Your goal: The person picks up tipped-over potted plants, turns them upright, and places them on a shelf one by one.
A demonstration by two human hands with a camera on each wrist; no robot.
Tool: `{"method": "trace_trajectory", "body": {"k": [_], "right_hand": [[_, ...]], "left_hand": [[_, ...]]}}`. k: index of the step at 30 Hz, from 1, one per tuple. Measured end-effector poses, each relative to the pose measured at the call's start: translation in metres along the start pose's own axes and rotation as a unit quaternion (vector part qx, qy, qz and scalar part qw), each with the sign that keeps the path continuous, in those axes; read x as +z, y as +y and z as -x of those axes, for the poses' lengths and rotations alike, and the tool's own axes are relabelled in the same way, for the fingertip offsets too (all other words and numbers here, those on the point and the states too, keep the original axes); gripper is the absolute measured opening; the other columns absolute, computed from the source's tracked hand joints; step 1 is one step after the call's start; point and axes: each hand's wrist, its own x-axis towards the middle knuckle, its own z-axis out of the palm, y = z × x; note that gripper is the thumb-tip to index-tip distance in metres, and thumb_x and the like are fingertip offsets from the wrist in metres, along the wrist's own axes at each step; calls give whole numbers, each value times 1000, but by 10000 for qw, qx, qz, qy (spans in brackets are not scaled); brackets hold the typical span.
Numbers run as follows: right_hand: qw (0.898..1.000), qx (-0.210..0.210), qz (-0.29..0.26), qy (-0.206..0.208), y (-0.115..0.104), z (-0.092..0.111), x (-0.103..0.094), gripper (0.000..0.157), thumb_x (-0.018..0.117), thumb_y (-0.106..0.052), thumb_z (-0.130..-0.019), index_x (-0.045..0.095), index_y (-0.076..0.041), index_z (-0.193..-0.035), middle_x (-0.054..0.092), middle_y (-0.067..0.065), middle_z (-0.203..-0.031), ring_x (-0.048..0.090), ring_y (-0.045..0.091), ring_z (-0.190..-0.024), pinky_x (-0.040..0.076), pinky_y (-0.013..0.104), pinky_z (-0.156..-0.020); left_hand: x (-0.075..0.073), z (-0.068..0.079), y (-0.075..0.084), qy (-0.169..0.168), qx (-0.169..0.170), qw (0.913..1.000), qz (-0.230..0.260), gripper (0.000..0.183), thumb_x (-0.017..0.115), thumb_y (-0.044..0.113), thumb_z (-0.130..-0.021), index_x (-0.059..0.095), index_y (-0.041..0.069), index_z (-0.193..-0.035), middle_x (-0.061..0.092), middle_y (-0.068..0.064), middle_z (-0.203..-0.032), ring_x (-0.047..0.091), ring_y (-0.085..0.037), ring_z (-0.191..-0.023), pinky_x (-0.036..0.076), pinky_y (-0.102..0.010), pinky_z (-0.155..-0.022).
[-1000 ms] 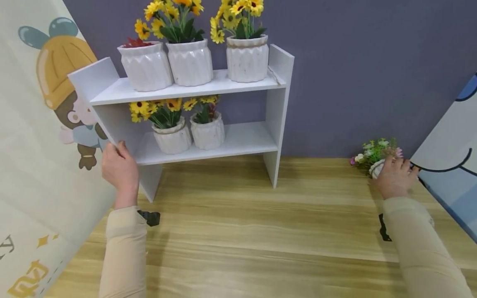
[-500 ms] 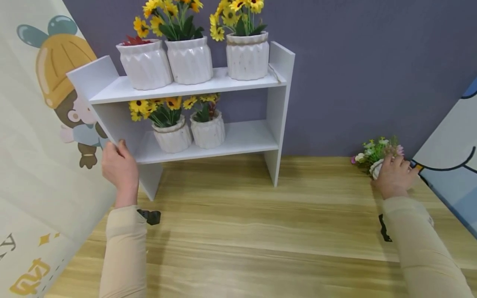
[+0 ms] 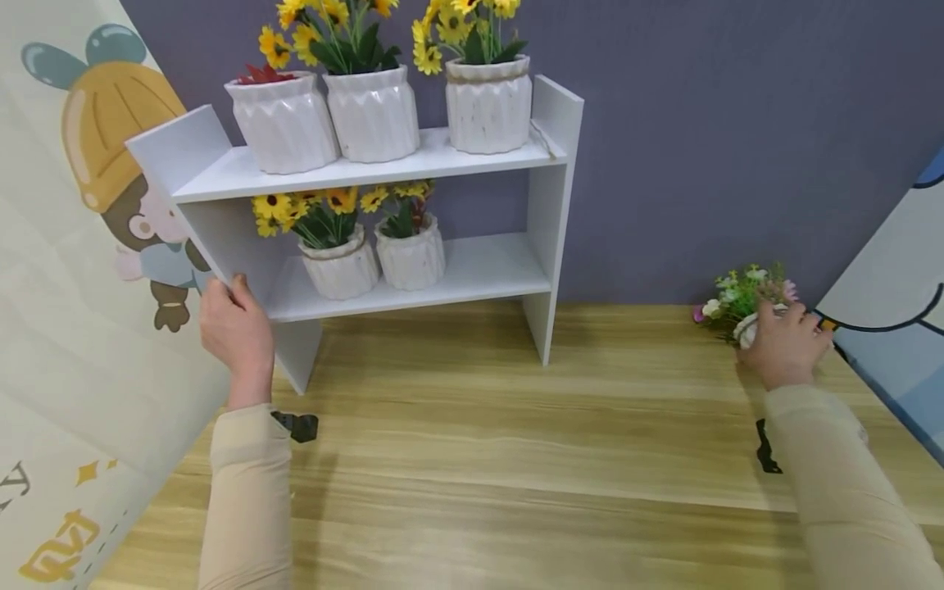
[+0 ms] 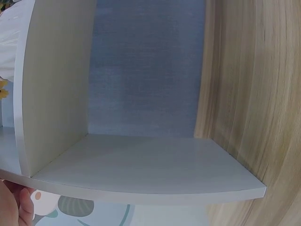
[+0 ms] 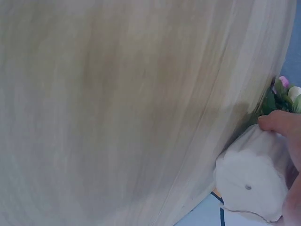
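Note:
A white two-tier shelf stands on the wooden table at the left. My left hand pinches the front edge of its left side panel, and in the left wrist view a few fingertips show at that panel. At the far right, a white flowerpot with small pink, white and green flowers lies tipped on its side, its base facing the right wrist camera. My right hand holds this pot, thumb on one side; the other fingers are partly hidden.
Three white pots stand on the upper tier: one with a red plant, two with yellow flowers. Two smaller flowerpots stand below. A dark wall runs behind, with printed panels at both sides. Wooden tabletop spreads in front.
The head view has shifted slightly. My right fingers bend a little more over the tipped pot, which stays at about the same place. My left hand keeps its hold on the shelf.

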Motion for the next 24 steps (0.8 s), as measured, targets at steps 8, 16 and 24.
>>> {"method": "trace_trajectory", "body": {"k": [8, 16, 24], "right_hand": [[10000, -34, -21, -36, 7, 4, -2, 84, 74, -31, -70, 24, 5, -127, 23, 47, -115, 25, 64, -102, 22, 74, -83], [9990, -296, -298, 119, 7, 10, -5, 82, 75, -27, -68, 25, 8, -121, 23, 47, -111, 25, 64, -99, 22, 73, -79], [9969, -491, -538, 297, 4, 13, -6, 79, 75, -27, -68, 26, 11, -117, 23, 47, -110, 25, 64, -98, 23, 70, -78]], "left_hand": [[1, 0, 1, 13, 29, 10000, 47, 50, 31, 44, -96, 50, -2, -89, 45, -15, -77, 45, -31, -71, 26, -31, -58], [0, 0, 2, -13, -25, 10000, 45, 50, 32, 44, -95, 51, -2, -90, 47, -15, -79, 47, -33, -73, 28, -32, -59], [-3, 1, 1, -135, -125, 9998, -71, 52, 30, 45, -95, 52, -2, -94, 49, -16, -82, 49, -33, -75, 29, -33, -61]]}}
